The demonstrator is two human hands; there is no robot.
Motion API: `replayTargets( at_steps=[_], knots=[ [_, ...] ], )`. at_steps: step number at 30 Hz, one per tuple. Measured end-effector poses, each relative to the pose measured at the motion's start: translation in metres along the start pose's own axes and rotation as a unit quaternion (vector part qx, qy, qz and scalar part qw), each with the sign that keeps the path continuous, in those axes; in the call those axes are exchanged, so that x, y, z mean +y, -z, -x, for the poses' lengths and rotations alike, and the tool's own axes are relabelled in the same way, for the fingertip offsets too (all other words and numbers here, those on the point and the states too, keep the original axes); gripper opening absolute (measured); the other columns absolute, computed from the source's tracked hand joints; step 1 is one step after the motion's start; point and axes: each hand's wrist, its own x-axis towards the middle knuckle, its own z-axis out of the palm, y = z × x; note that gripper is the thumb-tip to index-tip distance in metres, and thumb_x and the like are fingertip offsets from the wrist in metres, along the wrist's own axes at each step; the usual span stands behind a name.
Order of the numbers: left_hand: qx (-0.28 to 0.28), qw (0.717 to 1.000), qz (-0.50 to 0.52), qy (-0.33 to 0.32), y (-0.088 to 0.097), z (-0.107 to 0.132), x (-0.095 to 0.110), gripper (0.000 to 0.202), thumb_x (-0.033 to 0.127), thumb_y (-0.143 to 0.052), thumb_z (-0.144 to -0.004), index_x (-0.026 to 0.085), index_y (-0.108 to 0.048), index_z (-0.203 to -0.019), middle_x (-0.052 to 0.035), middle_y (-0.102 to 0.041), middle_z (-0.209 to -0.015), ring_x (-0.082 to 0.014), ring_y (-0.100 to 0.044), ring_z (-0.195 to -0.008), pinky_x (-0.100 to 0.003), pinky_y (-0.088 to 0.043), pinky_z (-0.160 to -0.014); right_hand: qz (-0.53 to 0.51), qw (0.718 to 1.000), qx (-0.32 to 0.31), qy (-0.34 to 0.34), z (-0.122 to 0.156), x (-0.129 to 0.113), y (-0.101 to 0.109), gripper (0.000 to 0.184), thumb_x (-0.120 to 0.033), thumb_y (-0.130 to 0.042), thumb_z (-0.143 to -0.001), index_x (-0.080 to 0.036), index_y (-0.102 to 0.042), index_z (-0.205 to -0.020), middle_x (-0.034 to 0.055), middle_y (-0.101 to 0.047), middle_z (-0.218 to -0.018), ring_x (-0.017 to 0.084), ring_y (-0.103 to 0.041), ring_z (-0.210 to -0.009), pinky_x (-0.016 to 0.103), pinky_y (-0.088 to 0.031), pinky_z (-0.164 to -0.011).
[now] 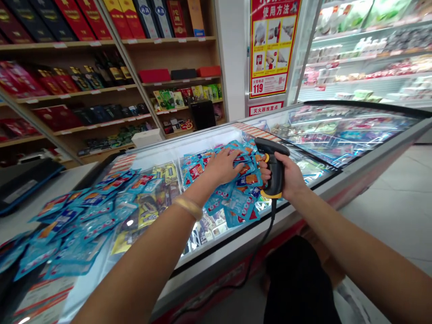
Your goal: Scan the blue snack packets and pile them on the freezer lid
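My right hand [293,176] is wrapped round the grip of a black and yellow barcode scanner [274,166], whose cable hangs down over the freezer's front edge. My left hand [222,167] lies palm down with its fingers spread on a heap of blue snack packets [241,200]. The scanner stands just to the right of this heap. A second pile of blue snack packets [91,211] spreads over the left part of the freezer and its edge. Between the two piles, yellow packages [147,211] show inside the freezer.
The chest freezer [222,243] runs across in front of me, with a curved glass lid [351,130] at its right. Wooden shelves [172,40] with boxes and bottles stand behind it. A white box [147,137] sits beyond its far edge. A lit refrigerated case [367,58] is at back right.
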Motion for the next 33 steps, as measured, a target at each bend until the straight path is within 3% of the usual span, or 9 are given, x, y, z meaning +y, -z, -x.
replayTargets(
  at_steps=[2, 5, 9, 12, 16, 20, 23, 27, 33],
  knots=[
    [-0.014, 1.000, -0.009, 0.010, 0.002, 0.001, 0.005, 0.057, 0.047, -0.043, -0.097, 0.024, -0.042, -0.149, -0.0132, -0.041, -0.157, -0.0347, -0.034, -0.146, -0.059, -0.026, -0.118, -0.004, 1.000, 0.006, -0.005, 0.001, -0.002, 0.006, 0.016, -0.034, -0.060, -0.083, -0.018, -0.057, -0.084, 0.0002, -0.052, -0.067, 0.010, -0.045, -0.050, 0.021, -0.044, -0.044],
    [0.011, 1.000, 0.001, 0.026, 0.004, 0.007, 0.006, 0.060, 0.046, -0.042, -0.098, 0.024, -0.036, -0.153, -0.0125, -0.032, -0.162, -0.0347, -0.024, -0.151, -0.060, -0.020, -0.120, -0.017, 1.000, 0.019, -0.003, 0.002, -0.004, 0.005, 0.015, -0.033, -0.059, -0.083, -0.017, -0.057, -0.083, 0.0004, -0.052, -0.067, 0.009, -0.044, -0.050, 0.019, -0.043, -0.044],
    [0.081, 0.995, 0.025, 0.045, 0.005, 0.024, -0.008, 0.055, 0.040, -0.041, -0.098, 0.022, -0.039, -0.151, -0.0129, -0.037, -0.159, -0.0305, -0.029, -0.149, -0.056, -0.022, -0.121, -0.012, 1.000, 0.024, 0.004, 0.005, -0.001, -0.009, 0.015, -0.032, -0.059, -0.083, -0.017, -0.057, -0.084, 0.0005, -0.052, -0.067, 0.009, -0.043, -0.050, 0.019, -0.043, -0.043],
    [0.138, 0.988, 0.035, 0.061, 0.005, 0.047, -0.035, 0.051, 0.035, -0.044, -0.097, 0.019, -0.046, -0.145, -0.0153, -0.045, -0.153, -0.0293, -0.039, -0.144, -0.052, -0.030, -0.119, 0.000, 1.000, 0.009, 0.007, 0.005, 0.007, -0.027, 0.015, -0.032, -0.059, -0.083, -0.017, -0.058, -0.085, 0.0004, -0.053, -0.067, 0.009, -0.043, -0.050, 0.019, -0.043, -0.043],
    [0.178, 0.976, 0.024, 0.119, 0.006, 0.090, -0.091, 0.050, 0.033, -0.048, -0.092, 0.016, -0.052, -0.139, -0.0165, -0.054, -0.143, -0.0289, -0.049, -0.135, -0.048, -0.038, -0.115, 0.019, 0.999, -0.042, -0.016, 0.004, 0.027, -0.057, 0.016, -0.033, -0.060, -0.084, -0.018, -0.058, -0.087, 0.0000, -0.054, -0.067, 0.010, -0.044, -0.051, 0.020, -0.042, -0.043],
    [0.154, 0.961, -0.005, 0.229, 0.007, 0.138, -0.146, 0.055, 0.034, -0.049, -0.089, 0.011, -0.050, -0.140, -0.0179, -0.055, -0.141, -0.0297, -0.048, -0.136, -0.045, -0.037, -0.116, 0.035, 0.992, -0.110, -0.060, -0.003, 0.063, -0.094, 0.016, -0.034, -0.059, -0.085, -0.018, -0.056, -0.084, 0.0002, -0.055, -0.068, 0.010, -0.045, -0.052, 0.021, -0.043, -0.045],
    [0.114, 0.950, -0.024, 0.291, 0.005, 0.160, -0.169, 0.056, 0.033, -0.047, -0.090, 0.008, -0.050, -0.140, -0.0194, -0.054, -0.143, -0.0300, -0.046, -0.138, -0.045, -0.036, -0.117, 0.041, 0.982, -0.143, -0.114, -0.014, 0.095, -0.120, 0.017, -0.034, -0.059, -0.085, -0.018, -0.056, -0.082, 0.0002, -0.056, -0.067, 0.010, -0.046, -0.052, 0.021, -0.043, -0.046],
    [0.067, 0.944, -0.053, 0.319, -0.004, 0.167, -0.174, 0.057, 0.034, -0.041, -0.094, 0.010, -0.044, -0.145, -0.0195, -0.049, -0.149, -0.0281, -0.041, -0.142, -0.043, -0.034, -0.117, 0.043, 0.971, -0.141, -0.187, -0.032, 0.131, -0.139, 0.018, -0.034, -0.060, -0.085, -0.017, -0.056, -0.082, -0.0002, -0.055, -0.065, 0.009, -0.046, -0.052, 0.019, -0.042, -0.046],
    [-0.058, 0.941, -0.067, 0.327, -0.010, 0.160, -0.163, 0.059, 0.053, -0.034, -0.096, 0.034, -0.036, -0.152, -0.0140, -0.029, -0.163, -0.0374, -0.024, -0.150, -0.065, -0.022, -0.116, 0.033, 0.967, -0.098, -0.231, -0.044, 0.150, -0.128, 0.016, -0.031, -0.054, -0.088, -0.016, -0.056, -0.083, 0.0016, -0.055, -0.065, 0.010, -0.045, -0.051, 0.019, -0.042, -0.044]
  ],
)
